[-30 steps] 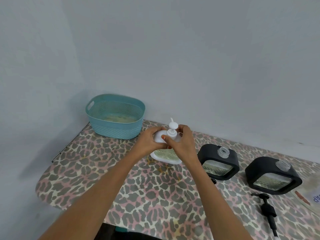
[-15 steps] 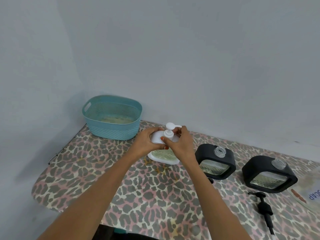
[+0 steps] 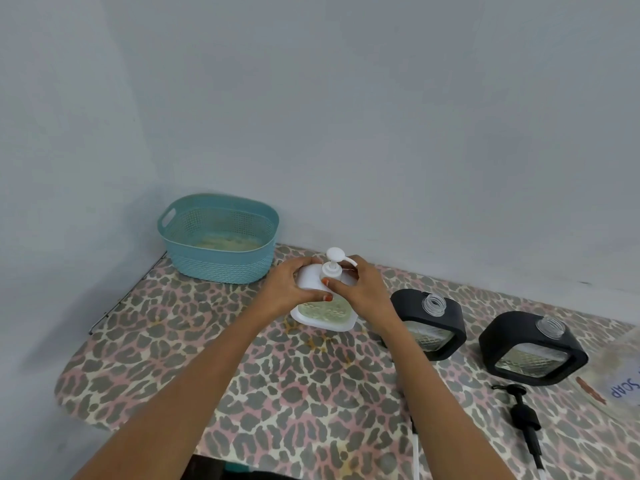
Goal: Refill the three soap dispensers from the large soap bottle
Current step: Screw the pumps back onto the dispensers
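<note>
A white soap dispenser [image 3: 323,315] with pale green soap stands on the leopard-print table [image 3: 242,393]. My left hand [image 3: 287,289] grips its shoulder. My right hand [image 3: 360,289] pinches the collar of its white pump head [image 3: 334,261]. To the right stand two black dispensers, the nearer [image 3: 429,323] and the farther [image 3: 533,344], each with an open clear threaded neck. A black pump [image 3: 523,414] lies in front of the farther one. The large soap bottle [image 3: 620,368] shows at the right edge, partly cut off, with a "SOAP" label.
A teal perforated basket [image 3: 218,237] sits at the back left, against the wall corner. A thin white tube [image 3: 415,448] lies near my right forearm. The table's front edge curves along the lower left.
The white pump head has turned between the frames, its spout now pointing right. Both hands have stayed on the white dispenser.
</note>
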The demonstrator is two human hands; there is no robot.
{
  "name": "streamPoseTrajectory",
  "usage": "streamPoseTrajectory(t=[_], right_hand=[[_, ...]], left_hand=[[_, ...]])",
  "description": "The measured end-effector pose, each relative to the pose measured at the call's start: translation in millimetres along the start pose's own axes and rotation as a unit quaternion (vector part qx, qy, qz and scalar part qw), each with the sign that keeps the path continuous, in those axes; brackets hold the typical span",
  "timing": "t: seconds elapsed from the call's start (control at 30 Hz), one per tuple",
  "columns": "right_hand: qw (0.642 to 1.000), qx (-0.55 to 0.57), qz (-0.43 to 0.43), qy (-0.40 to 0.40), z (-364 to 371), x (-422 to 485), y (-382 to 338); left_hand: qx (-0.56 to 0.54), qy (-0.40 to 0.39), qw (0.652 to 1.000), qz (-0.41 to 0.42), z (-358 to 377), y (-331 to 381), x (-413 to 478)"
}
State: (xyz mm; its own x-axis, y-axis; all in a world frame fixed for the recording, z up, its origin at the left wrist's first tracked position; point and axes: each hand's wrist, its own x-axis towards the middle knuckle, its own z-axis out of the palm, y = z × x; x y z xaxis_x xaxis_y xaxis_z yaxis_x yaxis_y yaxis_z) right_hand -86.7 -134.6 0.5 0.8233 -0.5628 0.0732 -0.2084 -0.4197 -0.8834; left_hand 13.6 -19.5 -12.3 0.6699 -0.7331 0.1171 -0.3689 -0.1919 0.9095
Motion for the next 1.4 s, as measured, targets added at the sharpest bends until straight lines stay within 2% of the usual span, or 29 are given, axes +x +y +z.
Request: streamPoseTrajectory(t=[0.2, 0.47, 0.63, 0.9, 1.13, 1.27, 1.4], right_hand=[[0.996, 0.027, -0.010, 0.090, 13.9, -2.6, -2.0], [0.985, 0.057, -0.003, 0.163, 27.4, -3.7, 0.2], [0.985, 0.055, 0.001, 0.165, 28.0, -6.5, 1.0], [0.994, -0.012, -0.016, 0.110, 11.9, -17.7, -4.4], [0.991, -0.039, -0.005, 0.129, -4.3, -44.5, -1.5], [0.990, -0.033, -0.002, 0.139, -17.8, -64.4, 2.5], [0.988, -0.036, 0.010, 0.151, -32.0, -85.7, 13.0]], left_hand=[[0.004, 0.014, 1.000, 0.001, 0.9, 2.0, -1.4], [0.006, 0.024, 1.000, 0.002, 2.2, 3.5, -2.9], [0.036, 0.010, 0.999, 0.002, 0.3, 7.8, -3.2], [0.077, 0.005, 0.997, -0.003, 2.2, 13.3, -11.2], [0.039, 0.102, 0.994, -0.002, -0.4, 16.5, -35.4], [0.021, 0.112, 0.993, 0.018, 3.1, 22.0, -50.9], [-0.005, 0.083, 0.996, 0.019, 18.2, 28.9, -59.1]])
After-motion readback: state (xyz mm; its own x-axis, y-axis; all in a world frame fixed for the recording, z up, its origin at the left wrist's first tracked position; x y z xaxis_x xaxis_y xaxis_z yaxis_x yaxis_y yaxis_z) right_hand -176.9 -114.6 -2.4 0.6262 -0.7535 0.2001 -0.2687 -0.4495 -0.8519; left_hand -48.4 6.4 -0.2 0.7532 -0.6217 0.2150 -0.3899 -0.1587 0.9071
